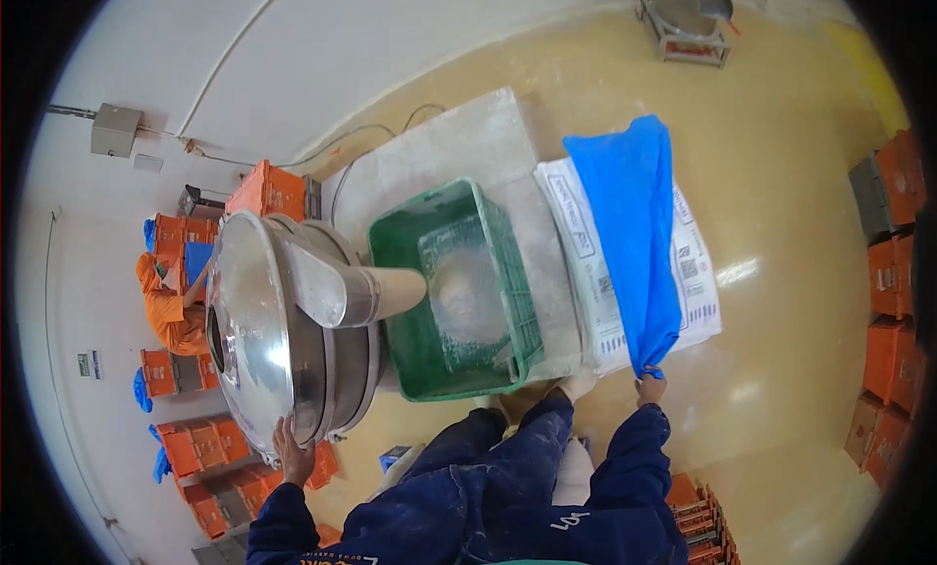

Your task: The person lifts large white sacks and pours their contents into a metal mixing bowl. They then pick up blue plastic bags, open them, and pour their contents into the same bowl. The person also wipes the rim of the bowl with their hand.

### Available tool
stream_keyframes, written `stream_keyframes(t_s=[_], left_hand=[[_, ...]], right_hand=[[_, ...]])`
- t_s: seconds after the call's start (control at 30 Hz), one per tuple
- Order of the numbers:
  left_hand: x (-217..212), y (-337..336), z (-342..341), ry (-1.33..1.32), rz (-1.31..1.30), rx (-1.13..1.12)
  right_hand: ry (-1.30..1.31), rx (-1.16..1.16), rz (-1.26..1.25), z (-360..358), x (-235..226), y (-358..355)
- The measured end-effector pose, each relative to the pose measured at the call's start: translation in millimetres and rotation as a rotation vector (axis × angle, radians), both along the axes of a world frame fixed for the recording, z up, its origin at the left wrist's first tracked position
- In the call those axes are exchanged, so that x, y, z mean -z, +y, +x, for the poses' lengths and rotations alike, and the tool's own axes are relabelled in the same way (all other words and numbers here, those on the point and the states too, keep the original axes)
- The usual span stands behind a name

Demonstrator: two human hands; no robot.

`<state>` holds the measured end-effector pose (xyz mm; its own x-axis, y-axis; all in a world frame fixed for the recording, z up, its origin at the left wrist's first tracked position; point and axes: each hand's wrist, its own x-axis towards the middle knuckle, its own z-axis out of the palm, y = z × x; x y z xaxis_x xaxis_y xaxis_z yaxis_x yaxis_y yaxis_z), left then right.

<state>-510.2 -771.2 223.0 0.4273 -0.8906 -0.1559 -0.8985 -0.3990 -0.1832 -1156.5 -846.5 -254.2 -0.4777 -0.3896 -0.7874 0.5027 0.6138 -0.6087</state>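
My left hand point(295, 456) rests against the lower rim of a round stainless-steel sifter point(265, 321), its fingers stretched up along the metal. From the sifter a metal spout point(342, 294) with a pale sleeve point(398, 293) reaches over a green plastic crate point(400, 360). White powder point(470, 292) lies heaped in the crate below the sleeve's end. My right hand point(650, 387) is closed round the gathered near end of a long blue plastic bag point(634, 233). The bag drapes across a stack of white printed sacks point(698, 297) on the right.
A pale platform point(468, 136) lies under the crate. Orange crates stand at the left point(200, 443) and far right point(893, 272). Another person in orange point(174, 311) works beyond the sifter. A metal machine on a frame point(688, 23) stands at the back. A cable point(361, 131) runs behind the platform.
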Motion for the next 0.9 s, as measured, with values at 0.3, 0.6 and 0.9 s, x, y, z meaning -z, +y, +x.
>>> stream_keyframes(t_s=[0.3,0.6,0.9], left_hand=[[2.1,49.2,64.6,-0.087,0.019,-0.135],[26.1,127.0,181.6,0.152,-0.227,-0.432],[22.7,134.8,286.4,0.201,-0.352,-0.431]], right_hand=[[0.508,-1.038,0.948,-23.7,58.7,25.4],[0.635,-0.751,0.068,199.7,-75.6,3.3],[0.909,-0.849,-0.883,524.7,-374.4,-80.5]])
